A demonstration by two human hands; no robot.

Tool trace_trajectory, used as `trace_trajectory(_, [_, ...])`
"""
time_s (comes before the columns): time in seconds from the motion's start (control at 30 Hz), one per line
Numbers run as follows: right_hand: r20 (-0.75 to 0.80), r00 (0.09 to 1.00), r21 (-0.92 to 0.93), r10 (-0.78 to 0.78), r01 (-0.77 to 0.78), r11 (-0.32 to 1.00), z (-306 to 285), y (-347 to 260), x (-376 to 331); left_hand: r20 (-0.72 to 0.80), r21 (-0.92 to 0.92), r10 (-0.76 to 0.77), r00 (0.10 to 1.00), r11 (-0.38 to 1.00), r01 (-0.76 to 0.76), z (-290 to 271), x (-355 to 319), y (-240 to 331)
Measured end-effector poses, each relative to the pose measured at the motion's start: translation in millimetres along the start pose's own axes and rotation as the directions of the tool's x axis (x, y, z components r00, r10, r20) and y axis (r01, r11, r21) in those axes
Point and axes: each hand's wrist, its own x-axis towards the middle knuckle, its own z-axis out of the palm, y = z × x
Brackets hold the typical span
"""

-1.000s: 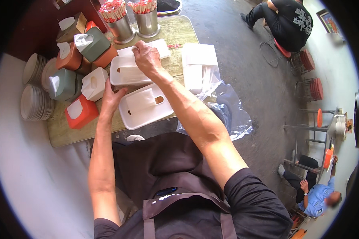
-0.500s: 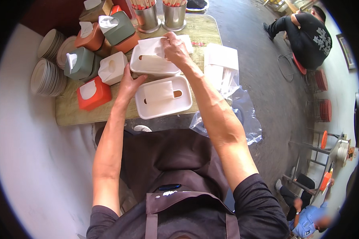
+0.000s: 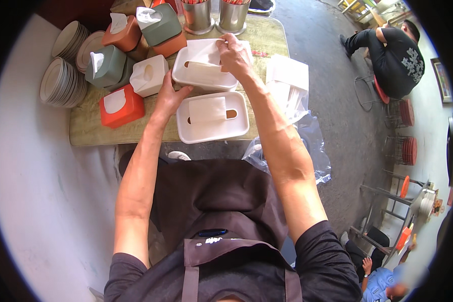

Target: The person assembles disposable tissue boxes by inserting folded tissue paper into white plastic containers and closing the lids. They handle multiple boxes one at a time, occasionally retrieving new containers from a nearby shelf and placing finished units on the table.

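A white tissue box (image 3: 226,79) with rounded corners stands on the table before me. White tissue (image 3: 202,49) lies over its top and partly covers its oval slot. My right hand (image 3: 234,54) is closed on this tissue at the far right of the box, fingertips pressed together. At the box's near left corner, my left hand (image 3: 172,95) grips with its thumb along the front and its fingers up the side. Just nearer to me sits a second white tissue box (image 3: 214,132), a folded tissue (image 3: 208,109) lying across its slot.
Left are an orange-red tissue box (image 3: 122,106), a white one (image 3: 149,75), grey-green and terracotta ones, and stacked plates (image 3: 63,83). Metal cups (image 3: 199,17) of chopsticks stand at the back. A napkin pack (image 3: 287,75) and clear plastic bag (image 3: 314,146) lie right. Two people sit farther right.
My view has shifted slightly, so the table things sit a little higher and further right. Both hands stay at the far box, the right still on the tissue.
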Motion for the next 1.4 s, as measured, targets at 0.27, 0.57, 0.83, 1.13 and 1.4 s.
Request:
trace_trajectory(0.27, [-0.285, 0.956, 0.123, -0.07, 0.108, 0.986, -1.4, 23.8, 5.8, 0.028, -0.101, 0.006, 1.0, 0.995, -0.003, 0.4, 0.4, -2.4])
trace_trajectory(0.57, [-0.101, 0.968, -0.021, 0.23, -0.233, 0.972, -11.0, 75.1, -37.5, -0.003, -0.01, -0.057, 0.998, 0.998, 0.057, -1.3, 2.6, -11.2])
trace_trajectory(0.83, [0.097, 0.964, 0.233, 0.247, -0.263, 0.936, -9.9, 90.8, -41.8, 0.082, -0.032, -0.126, 0.989, 0.991, 0.129, -12.4, -15.3, 6.3])
trace_trajectory(1.13, [-0.116, 0.984, -0.111, 0.133, -0.146, 0.983, -21.5, 80.4, -114.3, -0.042, -0.402, -0.341, 0.939, 0.866, 0.297, -5.8, -110.3, 2.9])
trace_trajectory(1.4, [-0.014, 0.963, 0.086, 0.271, -0.269, 0.959, -9.0, 74.4, -166.2, -0.074, -0.35, -0.353, 0.933, 0.885, 0.307, 19.5, -144.3, 12.9])
